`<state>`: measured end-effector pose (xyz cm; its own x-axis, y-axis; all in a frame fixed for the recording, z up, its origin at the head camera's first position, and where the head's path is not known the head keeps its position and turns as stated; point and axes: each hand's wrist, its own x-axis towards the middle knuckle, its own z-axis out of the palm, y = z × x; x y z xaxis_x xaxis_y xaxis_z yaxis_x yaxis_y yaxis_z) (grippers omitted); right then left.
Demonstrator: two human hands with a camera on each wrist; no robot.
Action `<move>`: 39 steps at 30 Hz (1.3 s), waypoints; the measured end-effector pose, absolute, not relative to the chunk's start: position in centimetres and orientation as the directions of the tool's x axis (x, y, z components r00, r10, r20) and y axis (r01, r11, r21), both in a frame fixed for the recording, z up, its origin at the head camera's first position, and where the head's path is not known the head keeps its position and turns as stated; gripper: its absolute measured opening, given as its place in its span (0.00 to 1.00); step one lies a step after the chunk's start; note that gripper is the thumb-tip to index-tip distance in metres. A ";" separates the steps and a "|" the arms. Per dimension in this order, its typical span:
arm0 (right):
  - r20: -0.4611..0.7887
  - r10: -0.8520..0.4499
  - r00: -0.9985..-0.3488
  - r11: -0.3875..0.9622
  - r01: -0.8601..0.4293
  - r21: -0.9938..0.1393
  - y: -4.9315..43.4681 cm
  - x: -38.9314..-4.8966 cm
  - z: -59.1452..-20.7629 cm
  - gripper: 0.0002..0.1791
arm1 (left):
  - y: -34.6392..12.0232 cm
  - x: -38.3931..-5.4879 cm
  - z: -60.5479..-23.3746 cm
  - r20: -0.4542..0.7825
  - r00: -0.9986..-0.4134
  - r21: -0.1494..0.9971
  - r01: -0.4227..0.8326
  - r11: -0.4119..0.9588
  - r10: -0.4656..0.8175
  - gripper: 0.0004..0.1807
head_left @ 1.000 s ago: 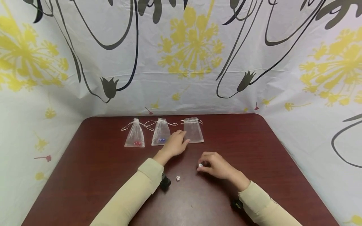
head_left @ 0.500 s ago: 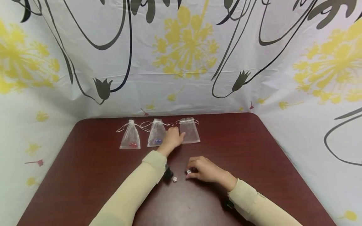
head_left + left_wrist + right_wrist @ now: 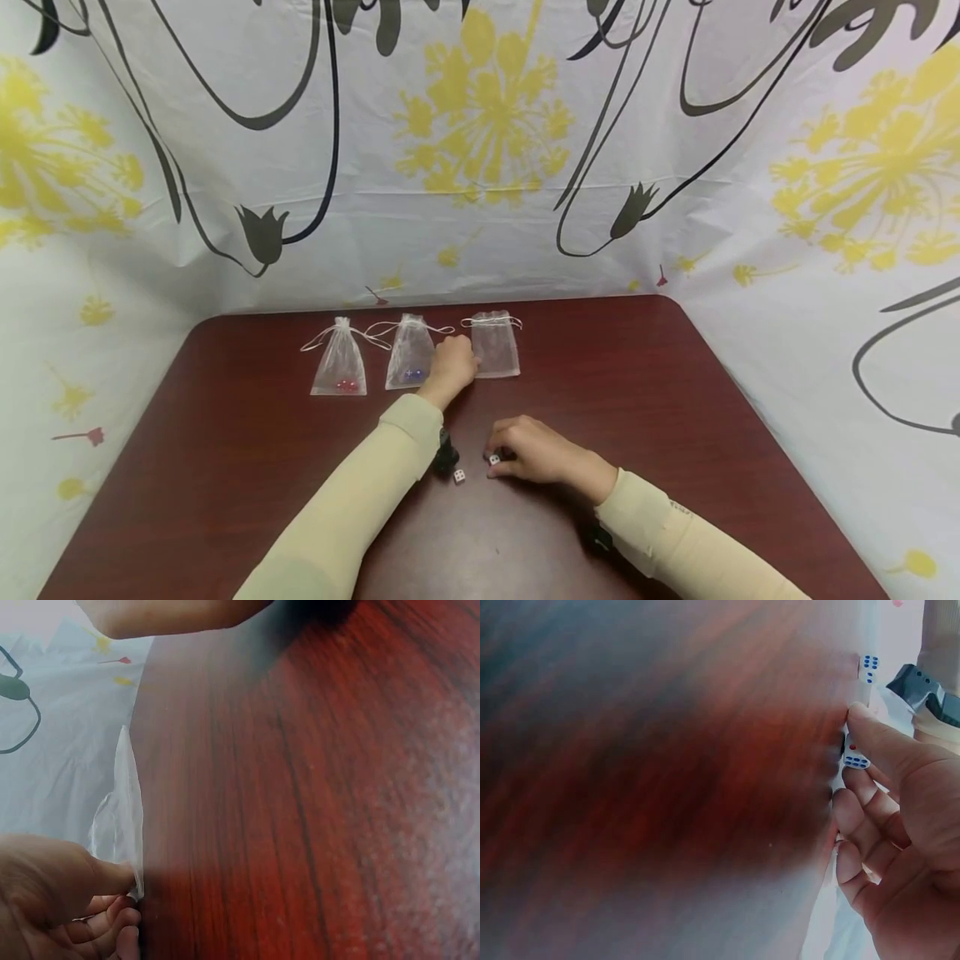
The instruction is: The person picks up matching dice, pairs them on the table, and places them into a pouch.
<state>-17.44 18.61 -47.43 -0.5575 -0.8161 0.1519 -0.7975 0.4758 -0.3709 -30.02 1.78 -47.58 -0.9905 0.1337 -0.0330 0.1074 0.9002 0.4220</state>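
Note:
My left hand (image 3: 453,362) is at the lower left corner of the rightmost drawstring bag (image 3: 497,348), a sheer white one. In the left wrist view, its thumb and fingers pinch the bag's edge (image 3: 129,795). Nearer to me, my right hand (image 3: 536,452) holds a white die (image 3: 493,459) between thumb and index finger, low over the table. That die (image 3: 856,754) shows blue and red pips in the right wrist view. A second white die (image 3: 459,477) lies on the table close to the left wrist's black camera.
Two more sheer bags lie in the row to the left: one (image 3: 341,362) with red dice inside, the other (image 3: 408,354) with blue ones, partly behind my left hand. The dark red table (image 3: 637,375) ends at a patterned cloth (image 3: 465,233).
My right hand has moved left with its die, closer to the die on the table. My left hand's fingers have closed in on the bag's corner. The head view has shifted slightly.

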 end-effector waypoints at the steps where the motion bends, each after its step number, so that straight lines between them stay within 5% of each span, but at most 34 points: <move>1: 0.148 -0.815 -0.560 0.478 -0.794 -0.375 18.6 -17.5 -47.4 0.08 | 1.7 -30.0 -47.5 -0.035 -0.991 0.421 0.106 0.901 0.133 0.14; 16: 0.241 -0.743 -0.625 0.465 -0.740 -0.486 19.4 -17.6 -47.3 0.07 | -0.1 -28.1 -48.1 0.216 -0.951 0.514 0.305 0.802 0.222 0.11; 28: 0.491 -0.557 -0.670 0.401 -0.735 -0.548 20.4 -19.0 -45.0 0.07 | -2.0 -25.3 -45.8 0.564 -0.795 0.516 0.549 0.658 0.221 0.07; 39: 0.540 -0.358 -0.762 0.380 -0.647 -0.661 20.4 -18.9 -41.1 0.08 | -3.9 -22.7 -43.3 0.756 -0.600 0.384 0.731 0.564 0.262 0.02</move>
<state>-18.91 20.39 -41.06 -0.7615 -0.3584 0.5400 -0.6473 0.3796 -0.6610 -22.71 -3.93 -43.32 -0.5999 0.2622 0.7559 0.7308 0.5641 0.3844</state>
